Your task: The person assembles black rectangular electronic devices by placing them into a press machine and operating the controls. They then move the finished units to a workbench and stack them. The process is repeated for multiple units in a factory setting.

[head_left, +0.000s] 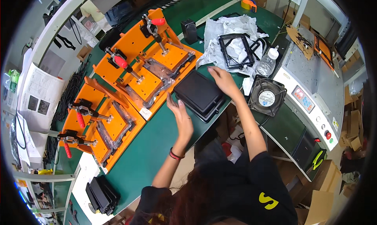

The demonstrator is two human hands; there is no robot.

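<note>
A black rectangular plastic case (pixel 198 90) lies flat on the green table between my two hands. Its top looks smooth and slightly recessed, and a lip or second layer shows along its near edge. My left hand (pixel 181 118) is at the case's left side, its fingers stretched upward and the thumb near the side edge. At the far right edge, my right hand (pixel 224 81) has its fingers extended along the rim; its palm side is hidden. Neither hand is wrapped round the case. Just left of the case stands an orange clamping fixture (pixel 153 110).
Toggle clamps with red handles (pixel 120 62) rise from the fixtures. Black frames (pixel 236 51) lie on crumpled white sheeting, near a clear bottle (pixel 267 63) and a fan (pixel 267 96). More black cases (pixel 103 195) sit lower left. A machine with a display (pixel 303 99) stands right.
</note>
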